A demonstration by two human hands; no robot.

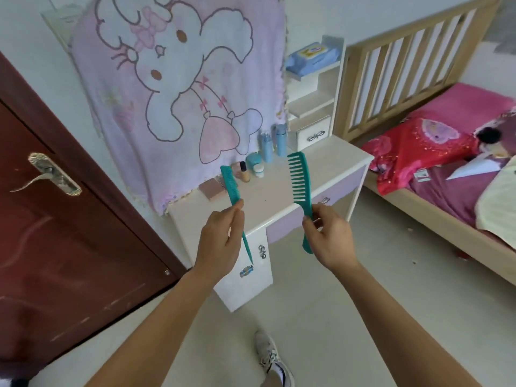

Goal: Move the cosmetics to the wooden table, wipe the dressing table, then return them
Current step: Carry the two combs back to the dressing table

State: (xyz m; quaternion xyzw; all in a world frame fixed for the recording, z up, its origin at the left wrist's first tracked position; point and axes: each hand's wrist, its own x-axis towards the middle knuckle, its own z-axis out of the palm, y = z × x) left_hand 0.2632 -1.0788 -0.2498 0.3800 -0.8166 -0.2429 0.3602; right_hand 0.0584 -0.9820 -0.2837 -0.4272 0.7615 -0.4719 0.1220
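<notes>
- The left hand (220, 238) pinches a teal fine-toothed tail comb (230, 185) between thumb and fingertips, just below its teeth. The toothed end points up and away, and the thin pointed tail runs down past the palm.
- The right hand (328, 236) has its fingers curled round the handle of a teal wide-toothed plastic comb (298, 177), which stands upright with its teeth facing left.
- Both combs are in the air, apart from each other, on the near side of the white dressing table with lilac drawer fronts (279, 199).
- Cosmetics stand along the far left of the tabletop, against a hanging pink blanket with a white cartoon rabbit (173, 79):
  - a pink rectangular box (213, 189)
  - a small beige bottle with a black cap (245, 172)
  - a round teal jar (254, 160)
  - a small white jar (259, 172)
  - two tall pale-blue bottles (267, 148)
- At the far right of the tabletop is a white shelf unit with a small drawer (312, 135). A blue pack of wipes (312, 55) lies on its top shelf.
- A dark red door (55, 219) is on the left.
- A wooden-framed bed with pink and red bedding (446, 149) is on the right.
- A white sneaker (272, 356) is on the pale floor nearby.
</notes>
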